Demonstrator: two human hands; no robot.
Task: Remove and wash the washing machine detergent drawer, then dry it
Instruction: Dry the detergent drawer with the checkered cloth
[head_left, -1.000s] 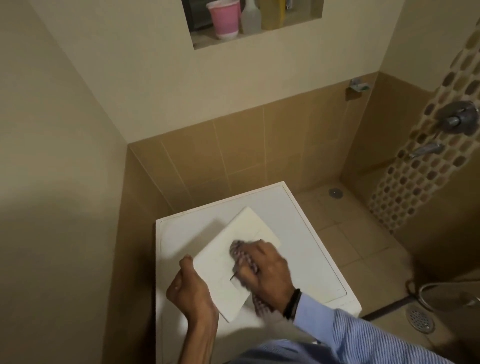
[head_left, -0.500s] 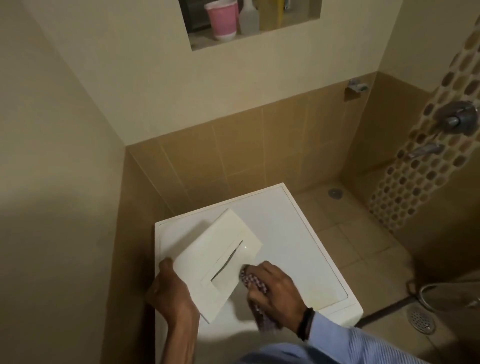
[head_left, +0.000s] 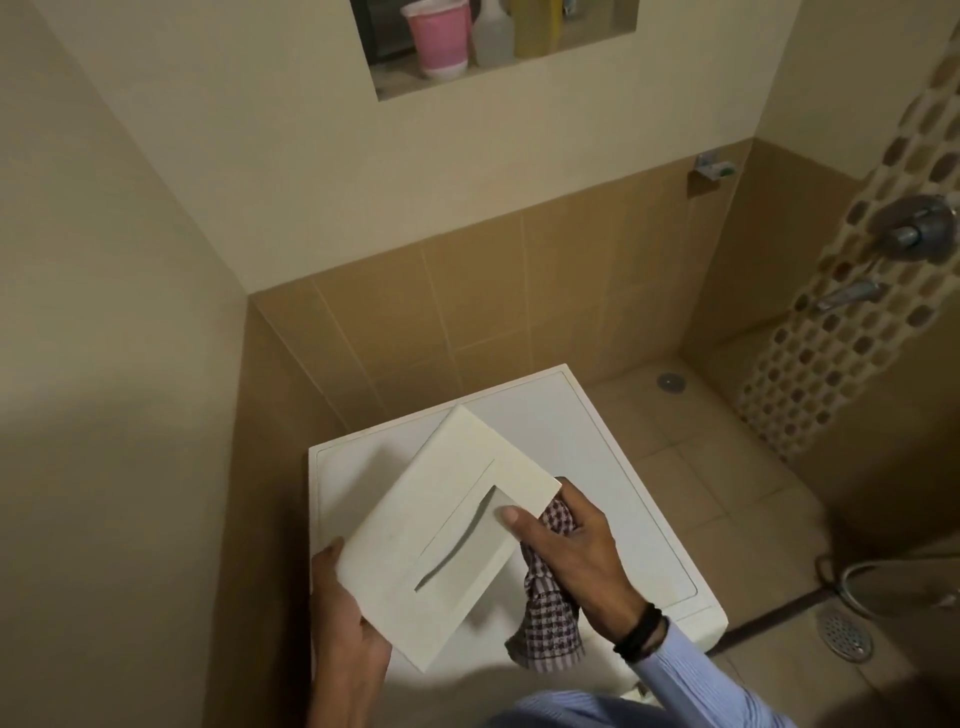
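Right hand (head_left: 576, 556) had risen to right edge of drawer (head_left: 447, 525), fingers gripped checked cloth (head_left: 545, 623), thumb on drawer face, left hand (head_left: 343, 629) gripped near corner, wall niche (head_left: 395, 88) held pink cup (head_left: 439, 41), bottles (head_left: 537, 26)

Pink cup (head_left: 435, 44), clear bottle (head_left: 491, 39) in wall niche (head_left: 400, 89); floor drain (head_left: 844, 635).

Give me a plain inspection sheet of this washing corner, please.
Surface: white washing machine top.
Job's things: white drawer held tilted over it; checked cloth at its right edge.
Clutter: nothing seen.
Hands: left hand grips the drawer's lower left edge; right hand holds the cloth, thumb on the drawer front.
Cables: nothing seen.
Surroundings: pink cup and bottles in a wall niche; tap; floor drain.
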